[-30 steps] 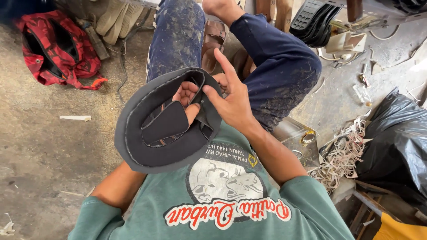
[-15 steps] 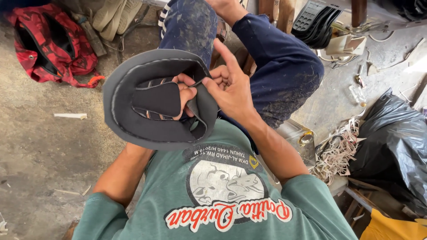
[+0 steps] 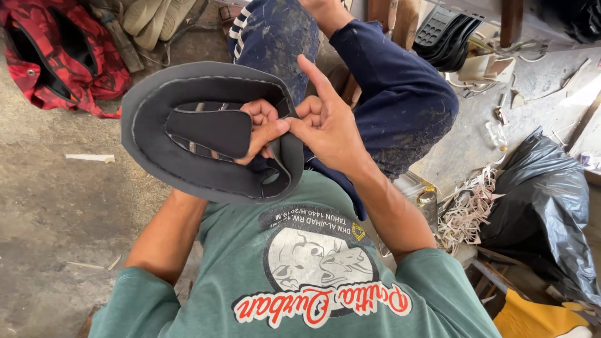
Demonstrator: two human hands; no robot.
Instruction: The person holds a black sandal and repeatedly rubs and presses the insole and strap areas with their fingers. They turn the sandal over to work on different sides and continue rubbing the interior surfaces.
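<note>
Head view looks straight down on a person seated with crossed legs in dark blue trousers [image 3: 400,100], working a dark grey shoe upper [image 3: 188,169] held above the lap, in front of a green printed shirt [image 3: 300,269].

That upper is a curved, horseshoe-shaped piece with a paler stitch line near its rim and a tongue flap in the middle. Its long axis runs roughly left to right across the picture, tilted a little, with the rounded end toward the person's left and the open end toward the hands.

Most of the left hand [image 3: 260,119] is hidden inside the opening; only curled fingers show, closed on the inner edge by the tongue. From the other side, the right hand [image 3: 325,128] comes in and is the nearer one to the open end. Its thumb and a bent finger pinch the rim of the upper just where the left fingers sit, so the two hands touch there, while its index finger sticks up free.

Off to the far left lies a red bag [image 3: 56,56] on the concrete floor [image 3: 56,219]. A black plastic sack [image 3: 544,206] sits at the right, with a tangle of pale trimmings [image 3: 469,206] beside it.
</note>
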